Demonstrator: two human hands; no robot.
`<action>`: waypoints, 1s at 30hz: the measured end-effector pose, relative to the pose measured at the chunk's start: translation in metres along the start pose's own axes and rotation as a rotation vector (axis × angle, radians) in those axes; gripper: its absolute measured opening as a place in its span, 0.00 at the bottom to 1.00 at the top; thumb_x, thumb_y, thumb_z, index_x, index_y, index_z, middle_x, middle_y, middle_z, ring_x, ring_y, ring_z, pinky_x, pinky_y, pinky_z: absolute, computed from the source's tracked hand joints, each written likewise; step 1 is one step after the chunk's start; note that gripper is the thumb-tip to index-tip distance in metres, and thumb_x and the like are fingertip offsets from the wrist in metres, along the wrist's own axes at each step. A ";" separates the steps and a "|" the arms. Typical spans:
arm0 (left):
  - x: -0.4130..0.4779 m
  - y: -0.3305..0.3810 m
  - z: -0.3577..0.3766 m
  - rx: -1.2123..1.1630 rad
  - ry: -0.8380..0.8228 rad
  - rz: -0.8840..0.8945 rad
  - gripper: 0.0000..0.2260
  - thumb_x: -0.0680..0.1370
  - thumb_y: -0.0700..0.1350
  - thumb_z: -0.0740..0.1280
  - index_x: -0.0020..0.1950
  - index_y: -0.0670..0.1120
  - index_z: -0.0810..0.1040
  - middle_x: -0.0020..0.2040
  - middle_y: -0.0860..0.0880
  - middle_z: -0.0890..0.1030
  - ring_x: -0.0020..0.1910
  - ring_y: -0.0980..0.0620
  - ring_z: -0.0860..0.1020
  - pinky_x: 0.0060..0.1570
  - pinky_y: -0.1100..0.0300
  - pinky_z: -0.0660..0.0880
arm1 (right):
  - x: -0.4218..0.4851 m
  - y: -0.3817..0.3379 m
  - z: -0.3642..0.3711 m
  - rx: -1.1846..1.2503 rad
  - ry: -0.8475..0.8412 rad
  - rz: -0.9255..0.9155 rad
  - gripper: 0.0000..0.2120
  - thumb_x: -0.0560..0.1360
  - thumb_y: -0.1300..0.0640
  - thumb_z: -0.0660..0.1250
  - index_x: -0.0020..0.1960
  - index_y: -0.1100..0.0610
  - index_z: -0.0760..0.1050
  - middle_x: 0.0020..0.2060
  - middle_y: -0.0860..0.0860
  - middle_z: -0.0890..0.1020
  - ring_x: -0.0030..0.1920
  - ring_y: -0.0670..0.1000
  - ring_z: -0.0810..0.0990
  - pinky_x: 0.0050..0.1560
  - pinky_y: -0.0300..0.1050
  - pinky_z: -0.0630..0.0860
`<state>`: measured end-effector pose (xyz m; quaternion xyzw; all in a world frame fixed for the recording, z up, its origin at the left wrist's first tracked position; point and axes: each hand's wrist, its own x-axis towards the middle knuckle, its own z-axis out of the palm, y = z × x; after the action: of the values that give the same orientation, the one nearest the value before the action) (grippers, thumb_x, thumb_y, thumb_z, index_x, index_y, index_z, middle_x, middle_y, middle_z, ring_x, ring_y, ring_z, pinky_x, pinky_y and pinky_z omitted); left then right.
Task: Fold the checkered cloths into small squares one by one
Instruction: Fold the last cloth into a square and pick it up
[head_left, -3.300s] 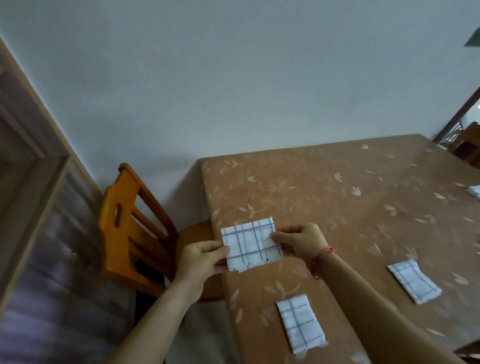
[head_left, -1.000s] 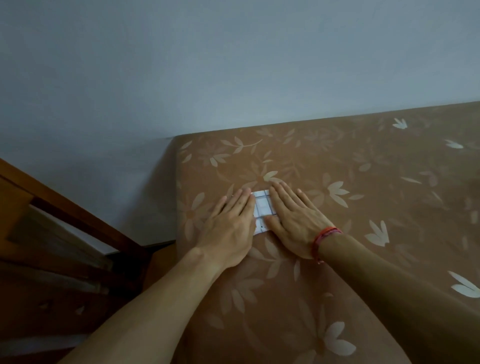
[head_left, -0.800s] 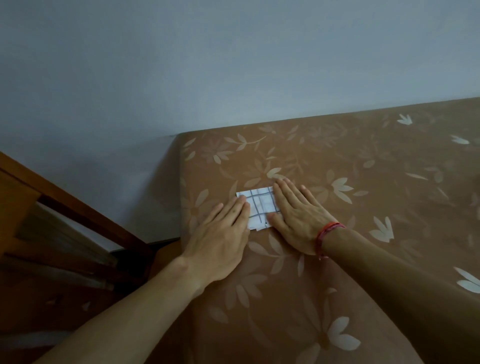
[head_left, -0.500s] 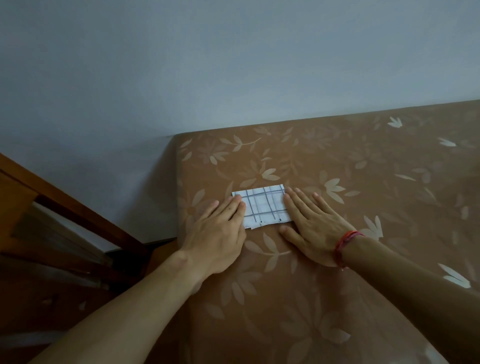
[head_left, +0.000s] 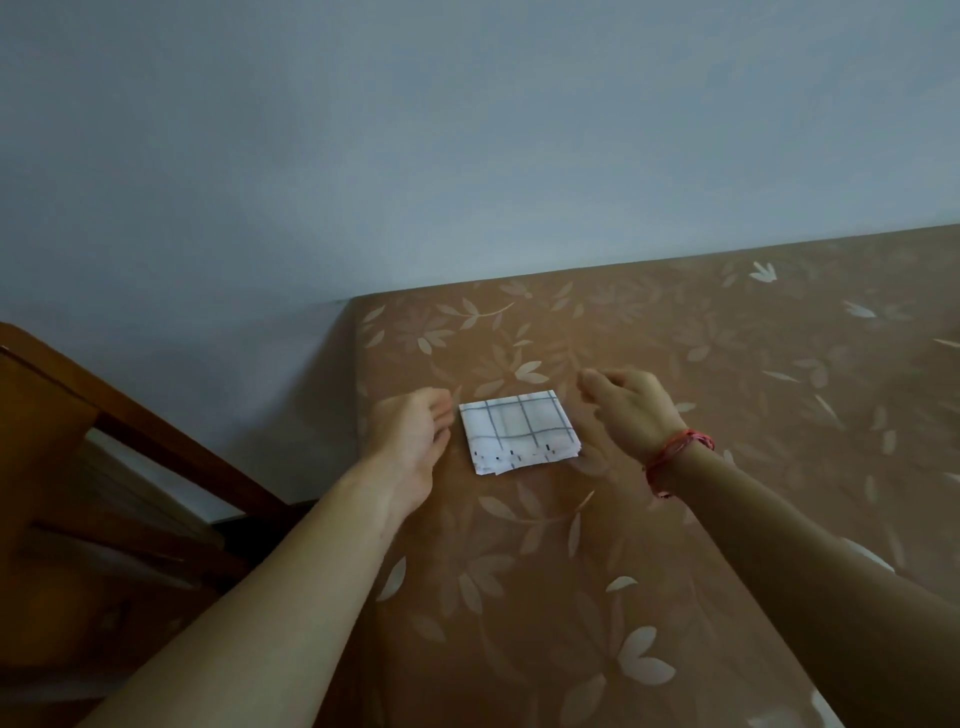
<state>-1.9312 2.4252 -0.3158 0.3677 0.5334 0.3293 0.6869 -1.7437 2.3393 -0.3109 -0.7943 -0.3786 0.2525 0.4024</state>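
Half a second ago both palms lay flat on the table beside the small white cloth with a grey check pattern, smoothing outward from it; now they have lifted clear. The left hand hovers just to the cloth's left and the right hand, with a red string bracelet at its wrist, just to its right. Both have loosely curled fingers, grip nothing and are slightly blurred. The cloth lies alone, untouched, as a compact layered packet near the left edge of the table covered in brown leaf-patterned sheeting, its stacked edges showing along the near side. Released and lying flat, this cloth looks finished, so the next one should be due. An orange-brown wooden chair stands off the table's left side.
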 end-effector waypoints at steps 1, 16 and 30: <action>-0.001 -0.003 0.001 0.015 -0.009 0.023 0.10 0.78 0.39 0.66 0.57 0.40 0.79 0.52 0.46 0.80 0.53 0.49 0.78 0.58 0.56 0.73 | 0.000 -0.002 -0.001 0.009 0.007 0.019 0.21 0.77 0.51 0.60 0.44 0.70 0.75 0.34 0.62 0.78 0.36 0.63 0.73 0.43 0.59 0.79; -0.011 -0.022 -0.003 0.124 -0.016 0.008 0.06 0.78 0.40 0.66 0.49 0.42 0.83 0.49 0.46 0.83 0.52 0.51 0.80 0.51 0.59 0.74 | -0.013 0.010 0.018 -0.093 -0.075 0.019 0.24 0.78 0.46 0.59 0.34 0.65 0.72 0.28 0.53 0.73 0.32 0.51 0.72 0.35 0.44 0.70; -0.021 -0.020 -0.001 -0.225 -0.081 -0.183 0.18 0.83 0.44 0.58 0.70 0.36 0.70 0.68 0.39 0.75 0.68 0.45 0.73 0.70 0.50 0.68 | 0.002 0.001 0.005 0.565 -0.062 0.414 0.22 0.78 0.44 0.62 0.53 0.63 0.78 0.50 0.58 0.83 0.51 0.54 0.83 0.57 0.55 0.78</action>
<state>-1.9355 2.3973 -0.3224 0.2511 0.4962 0.3080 0.7719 -1.7452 2.3431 -0.3141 -0.7036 -0.1366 0.4474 0.5350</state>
